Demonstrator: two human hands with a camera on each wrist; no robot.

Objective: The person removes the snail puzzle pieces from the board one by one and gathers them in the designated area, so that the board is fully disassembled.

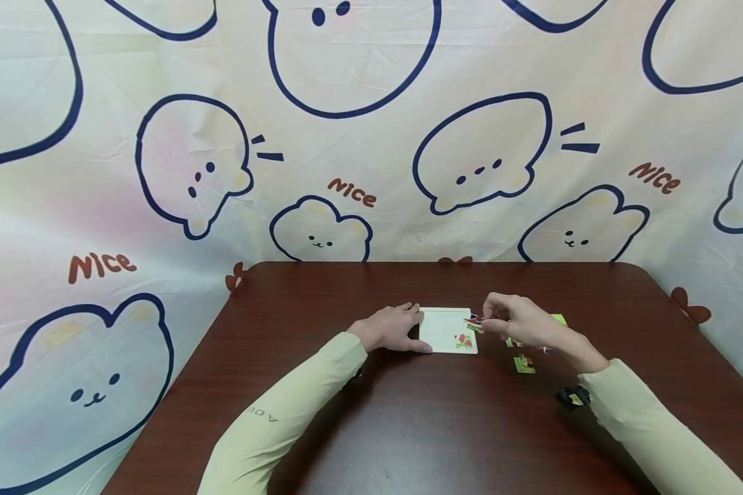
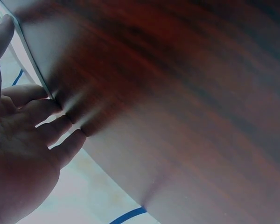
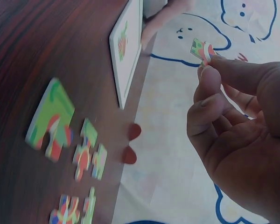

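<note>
A white puzzle tray lies flat on the table, with a small printed picture near its front right corner. My left hand rests at the tray's left edge, fingers spread and thumb along the near side. Just over the tray's right edge, my right hand pinches a puzzle piece between thumb and index finger. That piece shows green, red and white. Loose puzzle pieces lie right of the tray, among them a green one with a red pattern, partly under the right hand in the head view.
The dark wooden table is backed by a hanging cloth with cartoon outlines. More loose pieces lie grouped on the table in the right wrist view. A dark band sits at the right wrist.
</note>
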